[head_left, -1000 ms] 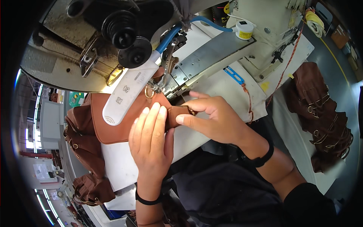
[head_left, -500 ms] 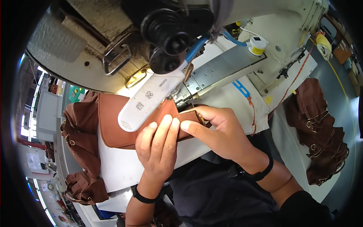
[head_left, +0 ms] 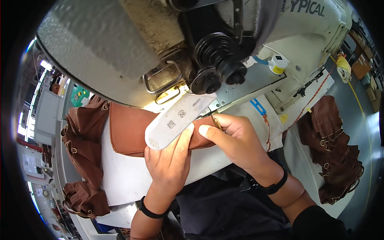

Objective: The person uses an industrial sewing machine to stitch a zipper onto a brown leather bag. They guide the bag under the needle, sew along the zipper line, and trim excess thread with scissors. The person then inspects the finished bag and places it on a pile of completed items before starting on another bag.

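Observation:
A brown leather bag (head_left: 130, 130) lies on the white work surface, partly under the head of a sewing machine (head_left: 116, 44). My left hand (head_left: 170, 162) rests on its near side with the fingers stretched out over the leather. At the bag's right end, my right hand (head_left: 242, 140) pinches the leather between thumb and fingers, beside a short strip of brass zipper (head_left: 217, 123). A pale, rounded lamp bar (head_left: 172, 124) hides part of the bag and the needle area.
Brown leather bags with metal rings (head_left: 82, 144) are piled at the left. More brown bags (head_left: 330, 148) hang in a row on the right. A blue plastic tool (head_left: 258, 107) on an orange cord lies beside the metal bed plate (head_left: 256, 86).
The machine and lamp bar appear further right and lower in view. Both hands remain at the bag, with the right hand still pinching its end.

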`<state>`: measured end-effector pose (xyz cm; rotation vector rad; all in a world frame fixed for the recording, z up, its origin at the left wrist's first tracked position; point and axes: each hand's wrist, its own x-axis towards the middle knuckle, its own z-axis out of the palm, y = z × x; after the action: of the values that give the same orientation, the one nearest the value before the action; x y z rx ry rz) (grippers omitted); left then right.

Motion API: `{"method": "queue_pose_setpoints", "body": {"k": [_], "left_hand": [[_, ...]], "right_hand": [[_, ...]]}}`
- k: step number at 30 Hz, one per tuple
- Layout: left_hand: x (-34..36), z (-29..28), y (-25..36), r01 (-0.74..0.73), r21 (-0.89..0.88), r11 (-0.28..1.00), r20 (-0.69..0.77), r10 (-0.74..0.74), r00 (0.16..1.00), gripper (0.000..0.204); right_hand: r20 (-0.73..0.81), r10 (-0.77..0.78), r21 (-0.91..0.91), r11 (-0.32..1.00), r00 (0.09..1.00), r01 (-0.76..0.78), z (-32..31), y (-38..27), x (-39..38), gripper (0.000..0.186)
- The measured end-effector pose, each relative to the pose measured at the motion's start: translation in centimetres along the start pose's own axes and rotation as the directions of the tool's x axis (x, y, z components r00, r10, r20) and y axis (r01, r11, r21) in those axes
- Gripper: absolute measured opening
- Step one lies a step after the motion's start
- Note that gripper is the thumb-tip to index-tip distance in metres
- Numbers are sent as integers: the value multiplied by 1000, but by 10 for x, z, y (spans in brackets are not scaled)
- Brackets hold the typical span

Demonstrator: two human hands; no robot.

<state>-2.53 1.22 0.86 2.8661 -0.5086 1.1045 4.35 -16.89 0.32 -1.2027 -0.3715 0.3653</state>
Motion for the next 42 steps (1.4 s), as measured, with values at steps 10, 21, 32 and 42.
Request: {"method": "queue_pose_setpoints", "body": {"k": [10,21,32,42], "left_hand": [[8,-2,-11,25,-60,998,44,-22,999,58],[11,-2,-15,12,-74,997,22,-10,1000,54],[11,1,-25,-77,-58,995,-48,74,996,48],[15,0,-16,-43,-105,994,-59,37,998,55]], "right_hand": [[-182,-39,-163,987,982,9,6,-7,12,35],[-244,-175,-447,893,954,49,8,-6,13,33],[44,239,40,970,970,-240,-14,-52,28,14],[41,-613,-713,536,789,452,-14,-25,33,11]]}}
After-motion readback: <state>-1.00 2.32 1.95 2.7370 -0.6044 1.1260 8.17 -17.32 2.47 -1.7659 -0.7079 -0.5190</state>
